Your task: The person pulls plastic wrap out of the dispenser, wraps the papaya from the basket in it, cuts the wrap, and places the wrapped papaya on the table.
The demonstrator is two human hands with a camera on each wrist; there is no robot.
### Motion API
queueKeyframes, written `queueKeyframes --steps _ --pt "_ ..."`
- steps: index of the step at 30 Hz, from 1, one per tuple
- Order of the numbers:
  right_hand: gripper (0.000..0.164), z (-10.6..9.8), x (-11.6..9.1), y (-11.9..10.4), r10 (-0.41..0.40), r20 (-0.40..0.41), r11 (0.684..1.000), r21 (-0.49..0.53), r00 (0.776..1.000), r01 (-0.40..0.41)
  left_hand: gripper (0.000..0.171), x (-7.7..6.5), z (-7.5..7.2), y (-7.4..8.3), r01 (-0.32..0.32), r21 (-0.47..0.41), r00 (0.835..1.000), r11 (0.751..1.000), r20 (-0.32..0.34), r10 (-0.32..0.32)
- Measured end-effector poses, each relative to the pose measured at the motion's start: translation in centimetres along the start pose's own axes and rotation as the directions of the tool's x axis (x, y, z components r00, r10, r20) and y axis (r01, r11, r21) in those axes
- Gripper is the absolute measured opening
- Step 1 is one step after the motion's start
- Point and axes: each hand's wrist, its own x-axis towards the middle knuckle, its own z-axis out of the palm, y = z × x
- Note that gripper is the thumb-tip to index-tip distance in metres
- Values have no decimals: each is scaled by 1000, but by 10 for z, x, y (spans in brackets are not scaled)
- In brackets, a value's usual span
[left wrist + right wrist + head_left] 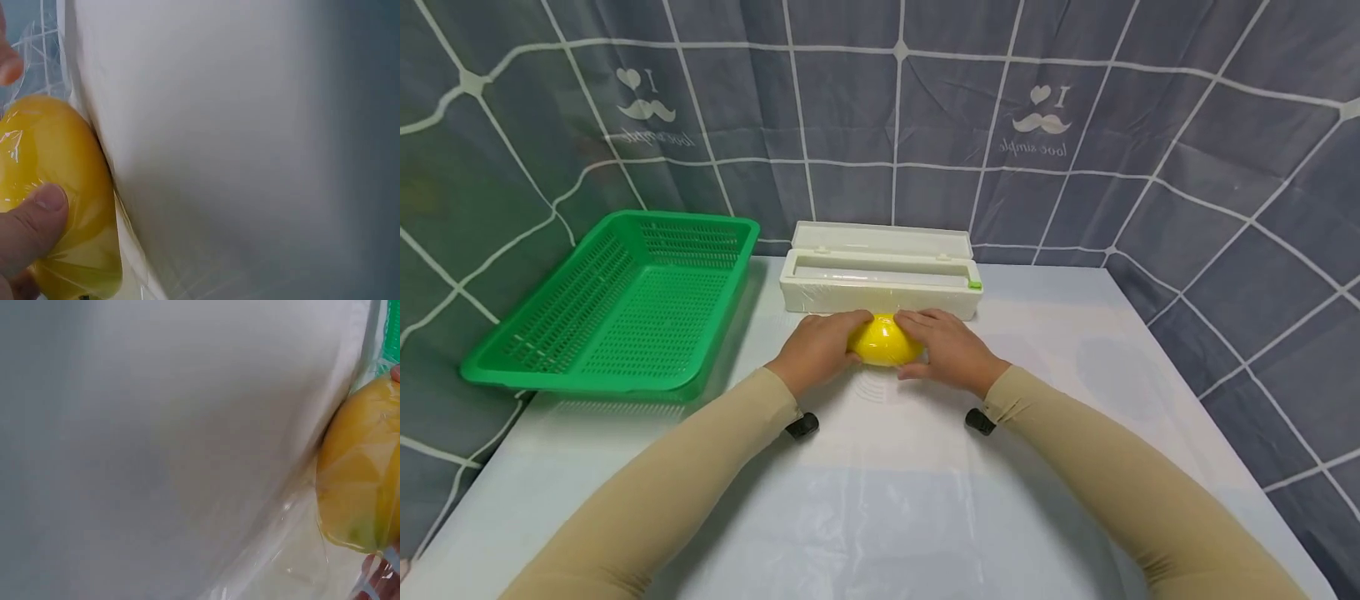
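Observation:
A glossy yellow bell pepper (883, 342), covered with clear cling film, is on the white table in front of an open cling film dispenser (880, 296). My left hand (822, 348) holds its left side; in the left wrist view the thumb (44, 212) presses on the film over the yellow skin. From the other side my right hand (951, 348) grips the pepper, thumb toward me and fingers over the far side. Clear film (294, 569) shows wrinkled around the pepper in the right wrist view, where most of that hand is out of frame.
A green perforated basket (700, 358) stands at the left of the table (910, 517). The dispenser's lid (880, 239) is raised, and a small green piece (974, 285) sits at its right end. Grey checked cloth (850, 108) hangs behind and at both sides.

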Motion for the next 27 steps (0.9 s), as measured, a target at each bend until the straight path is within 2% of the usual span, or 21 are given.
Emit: queueKeyframes --steps 11,27 --pt "80 6 2 0 -13 -43 1000 -25 999 12 64 3 3 -5 4 -45 1000 999 6 -4" --pt "80 6 3 -4 29 -35 1000 10 999 -29 69 2 5 -5 35 -36 999 999 16 -34"
